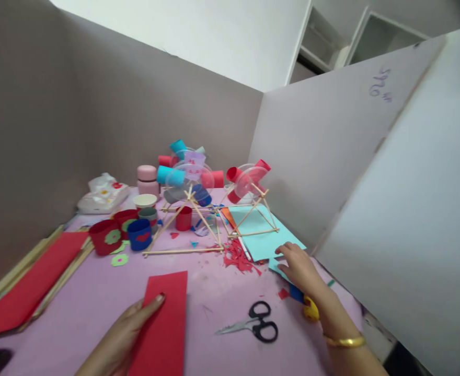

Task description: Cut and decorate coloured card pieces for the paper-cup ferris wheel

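Tabletop (214, 290) lilac | red card (169, 324) in left hand (130, 326) | grey partitions (155, 99) around

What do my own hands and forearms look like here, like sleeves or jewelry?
Both your left hand and right hand are ungloved, and no sleeve shows on either forearm. A shiny gold-coloured bangle, a narrow rounded band, circles the right forearm near the wrist. No jewelry shows on the left. The left thumbnail looks dark, possibly polished.

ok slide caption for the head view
Left hand gripping red paper, right hand near a light-blue sheet, scissors between them.
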`<state>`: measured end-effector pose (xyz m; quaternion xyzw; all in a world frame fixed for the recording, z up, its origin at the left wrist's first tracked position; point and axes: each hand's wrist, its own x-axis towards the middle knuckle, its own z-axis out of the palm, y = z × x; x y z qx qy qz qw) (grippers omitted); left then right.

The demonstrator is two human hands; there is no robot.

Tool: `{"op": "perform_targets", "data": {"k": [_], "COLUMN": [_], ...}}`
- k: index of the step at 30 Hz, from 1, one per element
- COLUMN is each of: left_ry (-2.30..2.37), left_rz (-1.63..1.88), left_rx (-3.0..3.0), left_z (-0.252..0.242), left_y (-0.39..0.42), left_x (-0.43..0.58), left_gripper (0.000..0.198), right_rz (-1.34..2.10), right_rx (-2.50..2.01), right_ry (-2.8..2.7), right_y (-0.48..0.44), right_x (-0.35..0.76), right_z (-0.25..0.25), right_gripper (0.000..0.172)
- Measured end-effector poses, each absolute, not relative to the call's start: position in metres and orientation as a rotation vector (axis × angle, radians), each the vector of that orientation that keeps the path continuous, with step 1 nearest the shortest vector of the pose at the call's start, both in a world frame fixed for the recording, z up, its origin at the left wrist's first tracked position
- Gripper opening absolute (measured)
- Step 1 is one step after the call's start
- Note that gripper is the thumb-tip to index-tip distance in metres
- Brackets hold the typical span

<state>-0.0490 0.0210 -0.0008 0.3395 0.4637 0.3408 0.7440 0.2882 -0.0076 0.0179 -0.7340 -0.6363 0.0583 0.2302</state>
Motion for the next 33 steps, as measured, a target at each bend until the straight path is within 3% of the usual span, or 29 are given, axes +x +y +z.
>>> {"op": "perform_targets", "data": {"k": [4, 5, 7, 10, 16, 26, 33], "left_ry": [0.901, 0.880, 0.847, 0.819, 0.657, 0.723, 0.890], "left_rz": [0.825, 0.853, 0.901, 0.990, 0.889, 0.874, 0.944], "left_rx": [0.719, 0.706, 0.673, 0.607, 0.507, 0.664, 0.785], "left_z": [0.001, 0.000, 0.000, 0.000, -0.006, -0.018, -0.020], "left_y": [0.015, 0.014, 0.012, 0.010, 0.003, 0.000, 0.003], "left_x": [-0.046, -0.045, -0.043, -0.042, -0.040, -0.027, -0.025], "left_gripper": [0.022, 0.023, 0.020, 0.013, 0.028, 0.030, 0.028], "right_rz": [0.475, 0.636, 1.279, 1.632, 1.687, 1.552, 1.357], "right_rx": [-1.677, -1.577, -1.206, -0.924, -0.815, -0.897, -1.130], "right_ry": [-1.817, -1.816, -1.520, -1.220, -0.984, -0.924, -1.154], "right_y": [-0.004, -0.006, -0.012, -0.021, -0.024, -0.021, -0.015], "right_x": [0.208, 0.185, 0.147, 0.114, 0.111, 0.114, 0.128], "right_z": [-0.001, -0.009, -0.027, -0.047, -0.045, -0.046, -0.036], "right_gripper": [0.020, 0.024, 0.037, 0.040, 0.035, 0.028, 0.034]}}
